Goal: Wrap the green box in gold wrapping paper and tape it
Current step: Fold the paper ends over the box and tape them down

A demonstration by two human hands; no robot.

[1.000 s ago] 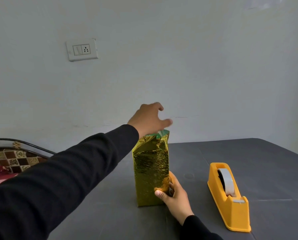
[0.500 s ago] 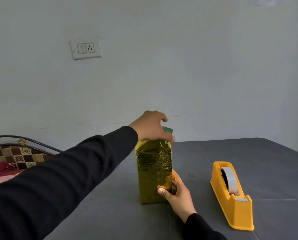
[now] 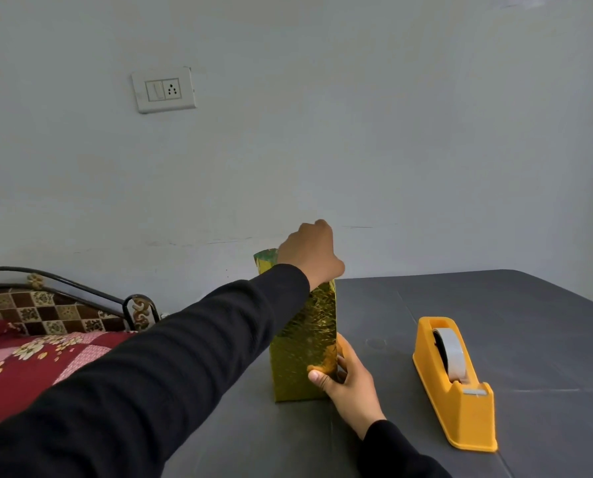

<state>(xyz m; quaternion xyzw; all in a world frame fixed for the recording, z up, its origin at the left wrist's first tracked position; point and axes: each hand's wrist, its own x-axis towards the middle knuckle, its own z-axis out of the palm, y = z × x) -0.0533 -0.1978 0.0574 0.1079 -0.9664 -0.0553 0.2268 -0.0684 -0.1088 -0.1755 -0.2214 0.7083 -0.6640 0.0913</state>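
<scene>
Box (image 3: 305, 357), tall and narrow, stands upright on the grey table (image 3: 495, 305), already sheathed in crinkled gold paper (image 3: 317, 315); a loose flap at the top shows green. In the head view, the right hand (image 3: 345, 381) grips its lower right edge, thumb on the near face. The left hand (image 3: 310, 255) is curled over the top end, apparently pressing the fold there, though what the fingers pinch I cannot tell. It looks light and stiff inside, the foil slick and easily creased, so I would hold it by the firm edges low down. An orange dispenser (image 3: 457, 384) of smooth plastic with a roll of tape sits near, to the right.
</scene>
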